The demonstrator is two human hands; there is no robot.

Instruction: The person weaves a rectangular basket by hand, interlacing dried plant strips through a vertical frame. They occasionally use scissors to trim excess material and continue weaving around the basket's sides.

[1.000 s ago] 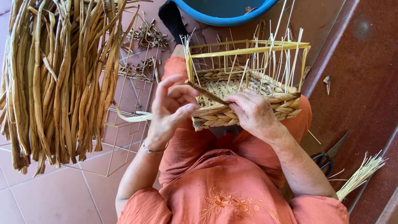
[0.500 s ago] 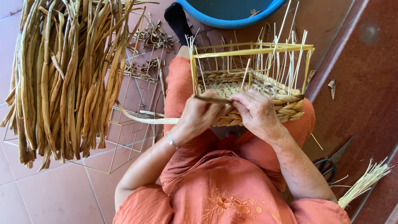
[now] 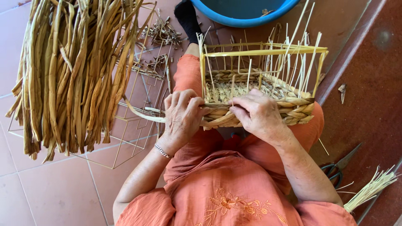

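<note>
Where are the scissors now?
In the head view, the scissors lie on the dark red floor at the person's right, beside the right forearm and just above the pale straw bundle.

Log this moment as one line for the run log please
left hand: gripping basket near wall | right hand: pinching woven strand | bundle of dried reeds: beside, on floor | scissors: untouched

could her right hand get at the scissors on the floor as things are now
Probably yes. The scissors lie on the floor just outside her right forearm, with nothing on top of them. But the right hand is on the basket, so it would have to let go first.
</note>
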